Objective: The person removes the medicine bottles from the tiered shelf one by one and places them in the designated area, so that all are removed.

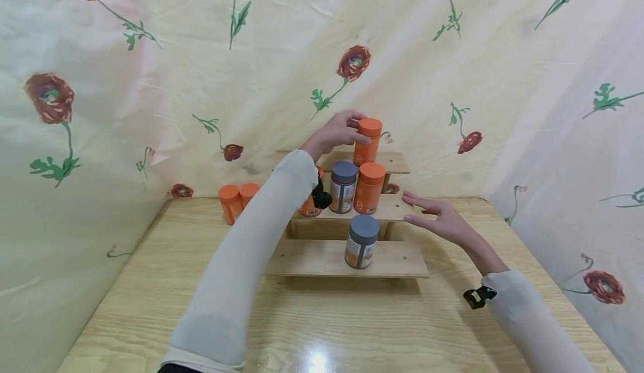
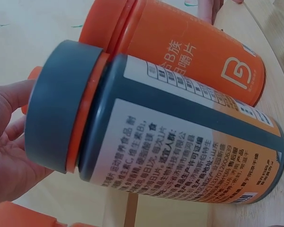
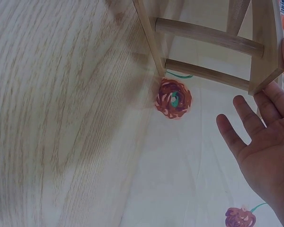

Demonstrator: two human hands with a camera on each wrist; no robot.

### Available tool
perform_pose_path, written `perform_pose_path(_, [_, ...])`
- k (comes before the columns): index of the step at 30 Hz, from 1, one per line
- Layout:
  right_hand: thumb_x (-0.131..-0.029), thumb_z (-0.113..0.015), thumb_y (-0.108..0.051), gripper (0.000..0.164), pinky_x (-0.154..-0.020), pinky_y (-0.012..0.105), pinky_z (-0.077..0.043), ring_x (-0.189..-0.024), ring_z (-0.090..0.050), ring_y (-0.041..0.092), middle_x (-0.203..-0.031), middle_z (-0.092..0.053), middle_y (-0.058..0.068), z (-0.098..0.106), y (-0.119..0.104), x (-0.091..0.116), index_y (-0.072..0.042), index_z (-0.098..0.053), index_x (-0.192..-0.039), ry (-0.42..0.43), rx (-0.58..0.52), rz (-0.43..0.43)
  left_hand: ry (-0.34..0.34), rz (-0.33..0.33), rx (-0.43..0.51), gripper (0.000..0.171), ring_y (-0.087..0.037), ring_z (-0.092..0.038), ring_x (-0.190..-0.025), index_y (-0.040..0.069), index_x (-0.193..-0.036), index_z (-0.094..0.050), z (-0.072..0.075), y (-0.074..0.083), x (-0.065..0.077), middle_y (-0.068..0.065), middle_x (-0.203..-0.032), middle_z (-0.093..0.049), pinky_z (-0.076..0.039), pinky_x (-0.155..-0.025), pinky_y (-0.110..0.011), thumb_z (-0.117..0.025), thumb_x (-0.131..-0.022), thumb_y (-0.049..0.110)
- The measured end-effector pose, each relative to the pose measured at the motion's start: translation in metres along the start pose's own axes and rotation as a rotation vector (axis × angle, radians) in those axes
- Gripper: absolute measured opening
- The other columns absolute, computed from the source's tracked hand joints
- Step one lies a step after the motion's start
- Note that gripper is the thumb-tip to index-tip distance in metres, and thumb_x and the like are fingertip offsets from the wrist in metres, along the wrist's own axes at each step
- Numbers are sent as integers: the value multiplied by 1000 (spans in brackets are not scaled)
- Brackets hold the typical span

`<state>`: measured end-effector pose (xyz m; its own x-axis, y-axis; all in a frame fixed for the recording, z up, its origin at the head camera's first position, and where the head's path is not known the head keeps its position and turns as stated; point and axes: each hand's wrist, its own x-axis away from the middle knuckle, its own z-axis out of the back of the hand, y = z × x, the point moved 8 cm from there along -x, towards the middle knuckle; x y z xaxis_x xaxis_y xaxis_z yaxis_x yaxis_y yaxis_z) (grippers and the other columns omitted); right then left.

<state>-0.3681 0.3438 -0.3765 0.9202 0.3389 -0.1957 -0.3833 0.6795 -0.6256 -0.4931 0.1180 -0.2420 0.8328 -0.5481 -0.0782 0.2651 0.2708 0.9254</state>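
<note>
My left hand [image 1: 338,131] grips an orange bottle [image 1: 366,148] with an orange lid, upright at the top step of a three-tier wooden rack. Its thumb lies across the front while the other fingers reach behind. On the middle shelf [image 1: 396,208] stand a grey-lidded bottle [image 1: 343,191] and an orange bottle [image 1: 369,189], side by side. A further orange bottle [image 1: 310,206] there is partly hidden by my left wrist. With fingers spread and fairly straight, my right hand [image 1: 448,223] touches that shelf's right end; in the right wrist view its fingertips meet the wooden edge [image 3: 267,71].
Another grey-lidded bottle [image 1: 361,244] stands on the bottom shelf [image 1: 312,256]. Two orange bottles [image 1: 230,205] are on the wooden table [image 1: 151,283] left of the rack, partly behind my left sleeve. Flower-patterned cloth [image 1: 271,82] encloses the back and sides.
</note>
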Motion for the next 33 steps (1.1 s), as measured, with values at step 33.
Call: perform_pose_path(33, [-100, -67, -31, 57, -109, 65, -40, -148, -36, 44, -164, -36, 11, -2, 1, -1, -18, -48, -153, -17, -6, -29, 58, 30, 46, 61, -27, -62, -121, 10, -139, -55, 39, -2, 28, -13, -137, -61, -54, -105, -47, -83, -86, 20])
